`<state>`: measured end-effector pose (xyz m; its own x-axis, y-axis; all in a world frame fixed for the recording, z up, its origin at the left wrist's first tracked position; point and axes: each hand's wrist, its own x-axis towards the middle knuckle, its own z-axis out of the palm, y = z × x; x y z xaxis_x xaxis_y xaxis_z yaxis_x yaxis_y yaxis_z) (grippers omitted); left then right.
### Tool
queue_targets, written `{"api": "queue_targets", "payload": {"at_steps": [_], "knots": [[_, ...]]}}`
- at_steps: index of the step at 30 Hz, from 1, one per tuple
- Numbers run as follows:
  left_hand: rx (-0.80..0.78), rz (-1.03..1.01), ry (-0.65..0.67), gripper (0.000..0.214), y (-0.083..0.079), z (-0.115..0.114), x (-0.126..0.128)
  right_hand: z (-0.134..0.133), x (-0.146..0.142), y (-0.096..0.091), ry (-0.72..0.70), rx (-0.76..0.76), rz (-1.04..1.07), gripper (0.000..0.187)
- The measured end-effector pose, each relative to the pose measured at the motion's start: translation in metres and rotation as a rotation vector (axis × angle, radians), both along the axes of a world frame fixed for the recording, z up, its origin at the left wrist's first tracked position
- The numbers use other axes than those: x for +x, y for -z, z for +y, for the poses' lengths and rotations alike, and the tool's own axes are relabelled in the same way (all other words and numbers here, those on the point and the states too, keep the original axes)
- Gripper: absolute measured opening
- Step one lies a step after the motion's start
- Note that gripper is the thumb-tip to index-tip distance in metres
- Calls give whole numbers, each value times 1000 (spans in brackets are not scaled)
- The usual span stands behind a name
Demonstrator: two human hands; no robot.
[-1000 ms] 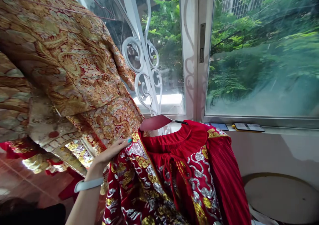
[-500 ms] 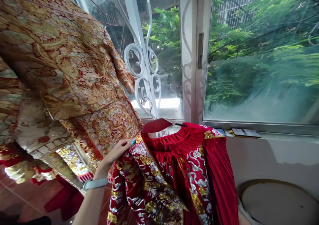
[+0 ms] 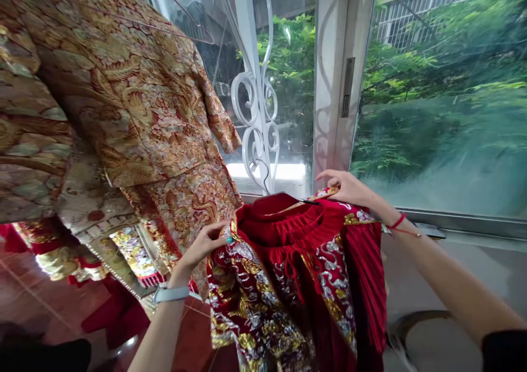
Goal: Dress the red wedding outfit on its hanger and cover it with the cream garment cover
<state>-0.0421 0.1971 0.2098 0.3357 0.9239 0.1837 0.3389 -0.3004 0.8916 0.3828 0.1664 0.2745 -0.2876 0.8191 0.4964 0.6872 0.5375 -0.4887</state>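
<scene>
A red pleated garment with silver and gold embroidery hangs on a dark red hanger, whose metal hook catches in the white scrolled window grille. My left hand pinches the garment's left shoulder edge. On the far side, my right hand grips the gold-trimmed top edge by the hanger's right end. A white band sits on my left wrist and a red string on my right.
A gold and red brocade garment hangs at the left, close to my left arm, with more embroidered pieces below it. The windowsill carries a flat dark object. A round stool stands at lower right. The floor is reddish tile.
My right hand has come into view and taken hold of the garment's right shoulder. The view has shifted left, so the red garment now sits further right. My left hand keeps its hold.
</scene>
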Motion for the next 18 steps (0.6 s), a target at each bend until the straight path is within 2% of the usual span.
{"api": "queue_targets", "payload": {"at_steps": [3, 5, 7, 9, 11, 14, 15, 18], "knots": [[-3, -40, 33, 69, 13, 7, -1, -10, 1, -20, 3, 13, -108, 35], [21, -42, 45, 69, 22, 11, -5, -22, 3, -25, 2, 10, -179, 40], [48, -37, 46, 67, 29, 13, -8, -35, 6, -22, 19, 12, -219, 43], [118, -17, 14, 64, 31, 8, -7, -44, 8, -13, 70, 49, -250, 35], [299, 18, -104, 62, 25, -7, 4, -46, 8, -2, 143, 113, -307, 27], [728, 131, -306, 51, 5, -43, 48, -43, 4, 12, 271, 207, -426, 27], [868, 204, -294, 47, -1, -56, 70, -42, 2, 15, 315, 234, -463, 28], [1172, 490, -23, 49, -13, -81, 147, -43, -7, 22, 423, 284, -530, 27]]}}
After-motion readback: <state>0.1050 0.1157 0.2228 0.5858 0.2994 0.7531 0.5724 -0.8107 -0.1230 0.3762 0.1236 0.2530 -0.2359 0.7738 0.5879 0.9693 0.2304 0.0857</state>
